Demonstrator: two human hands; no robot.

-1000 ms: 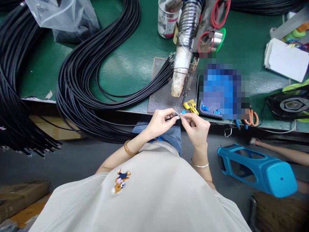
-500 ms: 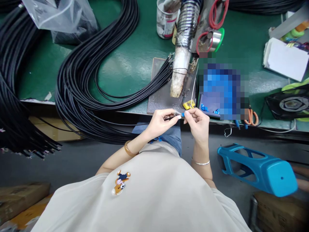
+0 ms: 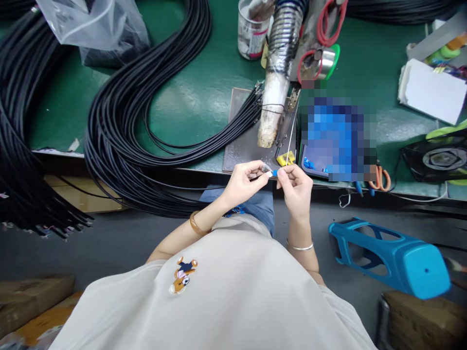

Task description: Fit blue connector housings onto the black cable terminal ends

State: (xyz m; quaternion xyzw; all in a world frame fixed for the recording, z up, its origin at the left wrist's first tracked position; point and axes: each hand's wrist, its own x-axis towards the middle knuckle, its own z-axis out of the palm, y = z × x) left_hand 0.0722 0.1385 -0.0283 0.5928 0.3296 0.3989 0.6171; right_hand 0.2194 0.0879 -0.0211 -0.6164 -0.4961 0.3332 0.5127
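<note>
My left hand (image 3: 247,181) is closed in a pinch around the end of a black cable (image 3: 211,187), just off the table's front edge. Right beside it, my right hand (image 3: 296,188) grips a small blue connector (image 3: 275,173) between thumb and fingers. The connector meets the cable end between the two hands; whether they are joined cannot be made out. Behind the right hand lies a yellow sponge (image 3: 284,159), with a thin white strand (image 3: 292,131) running down past it. More small blue pieces (image 3: 309,163) lie in a dark tray (image 3: 318,172) to the right.
Above the hands hangs a taped duct nozzle (image 3: 269,129) over a brown board (image 3: 237,158). A thick bundle of black cables (image 3: 109,126) fills the left. Orange-handled pliers (image 3: 381,179), a fan (image 3: 434,158) and a blue stool (image 3: 425,270) are on the right.
My right hand has shifted slightly left, closer to my left hand, with the blue connector now showing more between the fingertips. Left hand stays nearly in place.
</note>
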